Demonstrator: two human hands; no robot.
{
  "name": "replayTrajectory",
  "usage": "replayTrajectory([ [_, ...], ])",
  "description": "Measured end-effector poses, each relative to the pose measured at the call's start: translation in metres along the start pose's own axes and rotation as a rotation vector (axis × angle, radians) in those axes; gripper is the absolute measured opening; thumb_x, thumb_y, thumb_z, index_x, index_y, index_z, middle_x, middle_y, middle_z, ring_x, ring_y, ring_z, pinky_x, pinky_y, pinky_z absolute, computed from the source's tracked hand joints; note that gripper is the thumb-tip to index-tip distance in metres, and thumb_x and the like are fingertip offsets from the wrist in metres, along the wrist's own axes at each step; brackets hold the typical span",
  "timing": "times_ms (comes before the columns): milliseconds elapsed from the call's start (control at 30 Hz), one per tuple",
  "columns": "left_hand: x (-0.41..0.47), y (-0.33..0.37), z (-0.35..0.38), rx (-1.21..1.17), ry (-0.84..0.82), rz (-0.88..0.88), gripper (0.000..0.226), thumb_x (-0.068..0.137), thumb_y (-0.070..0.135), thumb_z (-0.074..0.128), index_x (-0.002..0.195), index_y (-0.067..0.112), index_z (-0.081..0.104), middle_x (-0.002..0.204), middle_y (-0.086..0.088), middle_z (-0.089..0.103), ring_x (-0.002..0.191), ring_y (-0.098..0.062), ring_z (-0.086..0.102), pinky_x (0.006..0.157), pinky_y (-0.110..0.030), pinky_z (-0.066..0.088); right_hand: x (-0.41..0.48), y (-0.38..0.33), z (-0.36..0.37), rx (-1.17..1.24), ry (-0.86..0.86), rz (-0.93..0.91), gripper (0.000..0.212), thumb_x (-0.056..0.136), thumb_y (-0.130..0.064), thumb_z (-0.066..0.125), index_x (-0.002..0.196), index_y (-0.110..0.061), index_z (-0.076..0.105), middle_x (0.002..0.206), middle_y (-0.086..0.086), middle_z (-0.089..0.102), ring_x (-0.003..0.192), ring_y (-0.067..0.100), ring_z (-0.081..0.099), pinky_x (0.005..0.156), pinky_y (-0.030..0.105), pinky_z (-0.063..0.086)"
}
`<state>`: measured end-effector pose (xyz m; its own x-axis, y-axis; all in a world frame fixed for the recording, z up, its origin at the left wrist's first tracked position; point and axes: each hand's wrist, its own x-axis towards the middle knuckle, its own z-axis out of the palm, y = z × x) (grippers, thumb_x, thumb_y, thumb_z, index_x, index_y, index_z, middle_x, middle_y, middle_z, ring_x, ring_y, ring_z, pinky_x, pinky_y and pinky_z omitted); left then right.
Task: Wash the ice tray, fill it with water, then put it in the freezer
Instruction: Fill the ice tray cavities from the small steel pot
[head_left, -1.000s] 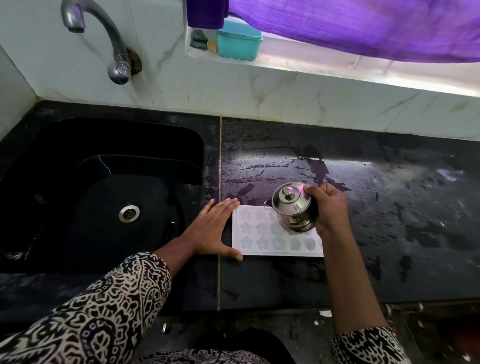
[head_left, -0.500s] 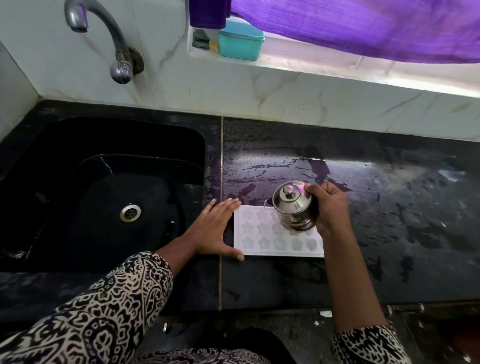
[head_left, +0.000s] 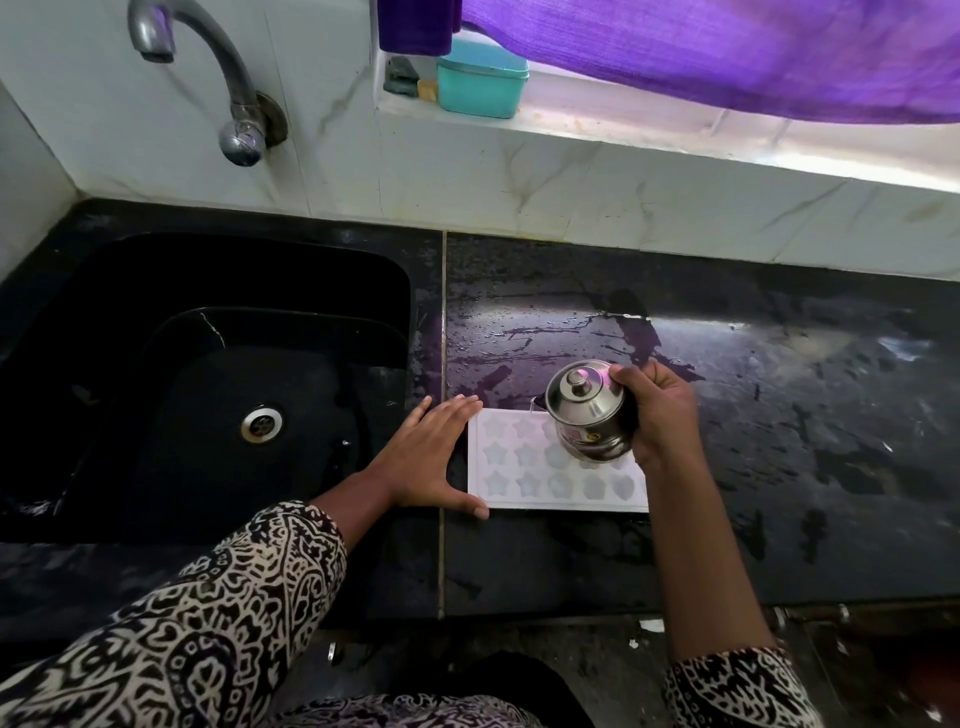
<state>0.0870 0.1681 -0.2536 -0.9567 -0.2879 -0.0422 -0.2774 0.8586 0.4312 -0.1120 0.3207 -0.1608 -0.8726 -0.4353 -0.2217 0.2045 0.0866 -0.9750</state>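
View from a head-worn camera, looking down at a black stone table (head_left: 779, 441) with a deep black sink (head_left: 156, 291) set into it. Just to the right of the sink, a flat white ice tray (head_left: 524, 467) with star-shaped and rounded cells lay on the wet table. The person's left hand (head_left: 431, 452) lay flat between the sink and the tray, its fingers straight and together. The fingertips were at the tray's edge nearest the sink, and the thumb reached along its near corner, steadying it without gripping. On the tray's side away from the sink, the right hand (head_left: 660, 410) was curled round a small, shiny, round steel pot (head_left: 587, 410) with a knobbed lid (head_left: 574, 382). It held the pot just above the tray's far cells, tipped toward the sink. Whether water was running from the pot, or how many cells already held water, could not be made out. A curved metal tap (head_left: 208, 67) stood on the wall behind the sink, with no water visibly running from it. The filling step seemed to be under way. Several things could go wrong from here. The cells looked shallow, so a quick pour would likely flood over their rims onto the table. The loose-looking lid could slide off as the pot tipped further. The tray could also skid on the wet stone if the left hand eased off.
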Motion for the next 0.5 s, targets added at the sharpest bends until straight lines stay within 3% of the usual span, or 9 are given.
replayTrajectory([
  [267,-0.0002,0.0002,0.0002,0.002,0.001,-0.004,0.135,0.047,0.092,0.050,0.152,0.020,0.006,0.160,0.004,0.010,0.146,-0.008,0.001,0.118,-0.034,-0.011,0.0011,-0.0002,-0.0004,0.000,0.003,-0.001,0.034,0.080,-0.006,0.066,0.057,-0.019,0.044,0.063,0.004,0.050,0.067,0.019,0.048,0.068,0.035,0.046],
  [500,0.0007,0.0004,0.0000,0.001,0.005,-0.005,0.136,0.047,0.092,0.050,0.152,0.019,0.006,0.160,0.004,0.011,0.146,-0.006,0.001,0.117,-0.033,-0.011,-0.0005,-0.0019,-0.0031,0.084,-0.009,0.016,0.032,0.083,-0.004,0.063,0.060,-0.016,0.045,0.058,0.000,0.053,0.058,0.013,0.051,0.057,0.024,0.047],
])
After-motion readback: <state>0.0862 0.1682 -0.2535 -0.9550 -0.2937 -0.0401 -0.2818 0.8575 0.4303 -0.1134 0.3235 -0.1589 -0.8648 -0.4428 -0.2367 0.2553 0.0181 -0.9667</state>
